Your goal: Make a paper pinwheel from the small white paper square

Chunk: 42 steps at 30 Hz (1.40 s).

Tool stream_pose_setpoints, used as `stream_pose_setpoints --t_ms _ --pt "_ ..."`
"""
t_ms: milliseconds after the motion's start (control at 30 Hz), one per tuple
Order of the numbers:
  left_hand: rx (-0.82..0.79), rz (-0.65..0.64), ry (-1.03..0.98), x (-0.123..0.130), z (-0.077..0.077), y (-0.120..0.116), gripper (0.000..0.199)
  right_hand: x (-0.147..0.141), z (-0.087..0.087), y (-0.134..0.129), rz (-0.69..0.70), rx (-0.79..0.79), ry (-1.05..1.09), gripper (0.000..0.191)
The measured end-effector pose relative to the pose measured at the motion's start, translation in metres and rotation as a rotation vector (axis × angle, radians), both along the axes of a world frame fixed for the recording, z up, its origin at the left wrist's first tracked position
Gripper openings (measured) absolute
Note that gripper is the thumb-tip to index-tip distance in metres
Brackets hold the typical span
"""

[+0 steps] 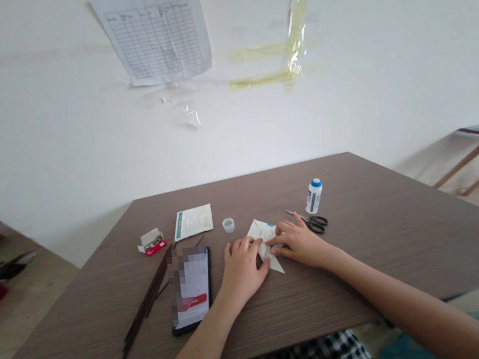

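Observation:
A small piece of folded white paper [260,228] with print and a blue patch lies on the table before me. My left hand [244,264] rests on its left side, fingers bent a little and spread. From the right, my right hand [301,242] presses fingertips on the paper, with its fingers apart. Both hands hide parts of the sheet, and a pointed corner sticks out towards me between them. Just behind my right hand lie black-handled scissors [319,226], blades pointing left.
A white bottle with a blue cap [313,195] stands beyond the scissors. Left of the paper are a clear plastic ring or cap [228,224], a printed sheet [193,222], a small open red-and-white box [152,243], thin dark sticks [147,300] and a phone [193,290]. A wall borders the wooden table [399,231].

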<state>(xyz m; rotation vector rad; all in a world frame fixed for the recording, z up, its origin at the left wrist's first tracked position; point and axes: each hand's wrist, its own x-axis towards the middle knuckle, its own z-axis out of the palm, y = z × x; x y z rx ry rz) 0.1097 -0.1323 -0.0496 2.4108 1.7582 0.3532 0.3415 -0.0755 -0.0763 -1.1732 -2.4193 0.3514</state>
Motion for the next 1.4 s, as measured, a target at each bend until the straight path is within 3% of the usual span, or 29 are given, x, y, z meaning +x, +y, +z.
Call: stream_pose_setpoints --t_ms 433,667,1100,1400 --pt "-0.006 0.011 0.018 0.001 0.002 0.000 0.045 0.002 0.000 0.001 -0.003 -0.002 0.015 0.024" --pt "0.009 0.001 0.001 0.000 0.001 0.000 0.046 0.007 0.004 0.004 0.000 -0.075 0.083 0.038" --pt "0.032 0.060 -0.033 -0.001 -0.004 0.003 0.049 0.013 0.008 0.008 0.053 -0.072 0.286 0.026" --pt "0.057 0.063 -0.047 -0.005 -0.008 0.007 0.050 0.017 -0.001 0.013 0.028 -0.052 0.167 0.066"
